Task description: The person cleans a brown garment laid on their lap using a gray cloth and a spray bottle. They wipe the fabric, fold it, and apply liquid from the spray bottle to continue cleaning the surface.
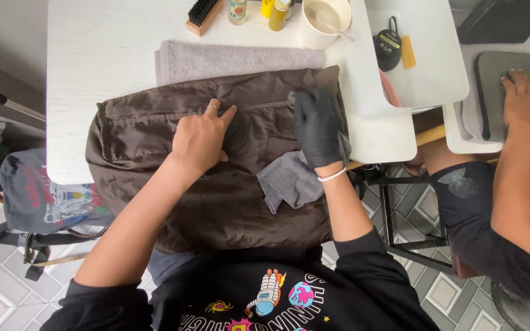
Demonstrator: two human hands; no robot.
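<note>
A dark brown garment (154,132) lies spread over the white table (102,49) and hangs down toward my lap. My left hand (200,138), bare with a ring, presses flat on the fabric just below a zipper seam. My right hand (317,125) wears a black glove and holds a grey cloth (289,181) against the garment at its right side; the cloth trails down from under the palm.
A folded grey towel (234,60) lies under the garment's far edge. Behind it stand a wooden brush (203,15), small bottles (277,13) and a white bowl (326,21) with a spoon. Another person's hand (522,98) rests on a grey pad at the right. A bag (38,196) lies on the floor at the left.
</note>
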